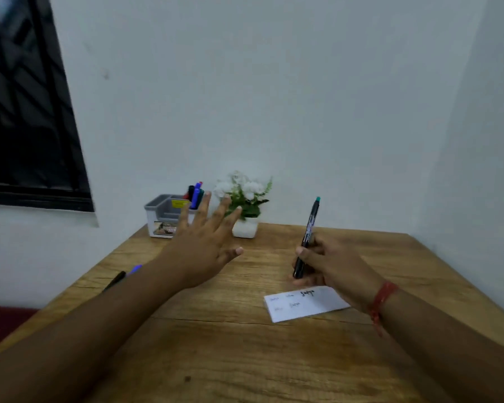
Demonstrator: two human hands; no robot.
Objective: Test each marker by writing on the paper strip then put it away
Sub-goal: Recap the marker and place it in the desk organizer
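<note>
Head view, looking down over both forearms: the green-capped marker (pixel 306 239) stands nearly upright in the right hand (pixel 336 267), its cap end up, its lower end just above the bench (pixel 216 330). That grip is pinching the barrel, thumb across the front and fingers curled behind. Just below the hand lies the paper strip (pixel 303 304), flat on the wood, carrying several short scribbles, the darkest one near its top edge. A red thread band (pixel 381 301) circles the right wrist. The left hand (pixel 204 242) hovers over the bench with fingers spread wide and holds nothing. Behind its fingertips, at the far edge against the wall, sits a grey and white organiser (pixel 163 218) with several markers (pixel 195 194) standing in its right compartment. Beside that is a small white pot of white flowers (pixel 245 199). Partly hidden by the left forearm, a black marker (pixel 115 280) and a blue one (pixel 136 269) lie near the bench's left edge.
</note>
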